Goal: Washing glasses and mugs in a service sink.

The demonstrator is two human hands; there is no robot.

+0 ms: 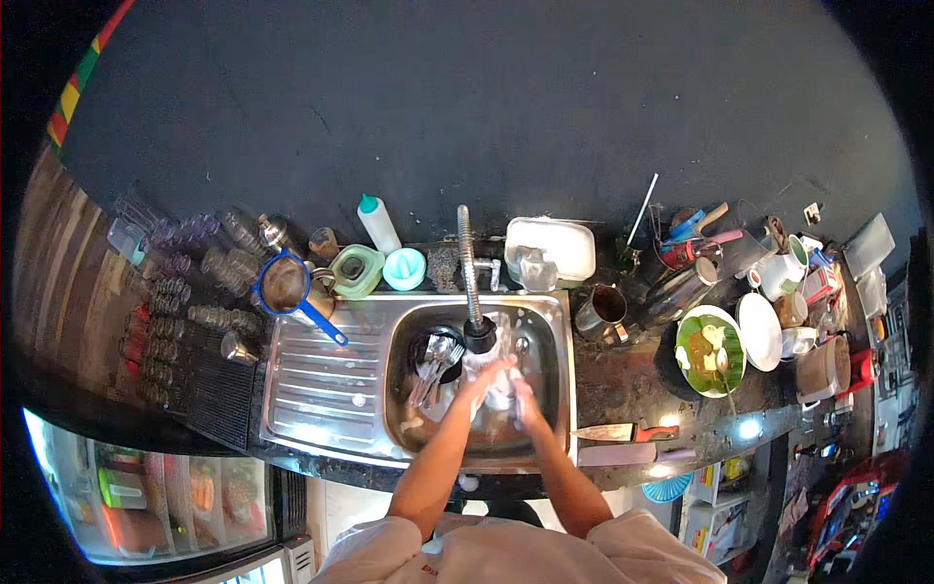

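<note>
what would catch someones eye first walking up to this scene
Most striking are the two hands working together on a clear glass under the flexible faucet in the steel sink. To the right, a green plate of food sits on the crowded counter; to the left, a blue-rimmed strainer rests by the drainboard.

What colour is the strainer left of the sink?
The strainer has a blue rim and handle, shown in the head view.

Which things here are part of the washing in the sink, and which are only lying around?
In use: left hand, right hand, clear glass, faucet, sink.

Lying about: blue strainer, squeeze bottle, green plate, knife.
</note>
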